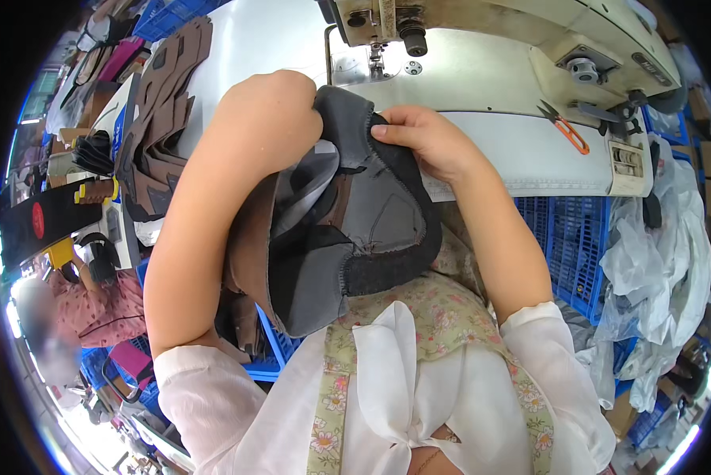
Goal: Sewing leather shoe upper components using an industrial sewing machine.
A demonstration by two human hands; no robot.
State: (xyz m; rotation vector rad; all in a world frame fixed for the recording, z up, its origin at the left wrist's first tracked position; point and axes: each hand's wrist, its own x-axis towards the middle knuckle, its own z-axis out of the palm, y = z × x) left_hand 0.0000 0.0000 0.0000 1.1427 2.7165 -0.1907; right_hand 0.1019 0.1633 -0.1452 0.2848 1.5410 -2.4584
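Observation:
A shoe upper [387,207], dark grey and black with brown on its left side, hangs between my hands in front of my apron. Its grey lining faces me, and zigzag stitching runs along the seam beside a black edge. My left hand [270,119] is closed on the upper's top left part, the fingertips hidden behind the fist. With thumb and fingers, my right hand [428,141] pinches the black edge at the upper right. Just beyond both hands is the presser foot [377,62] of a sewing machine [466,28]; the upper lies apart from it.
Orange-handled thread snips [567,131] lie on the white machine table [482,134] at the right. Stacked brown shoe pieces [161,119] cover its left side. Below right stand a blue crate [565,241] and clear plastic bags [656,261]. Another person's pink sleeve [106,309] shows at far left.

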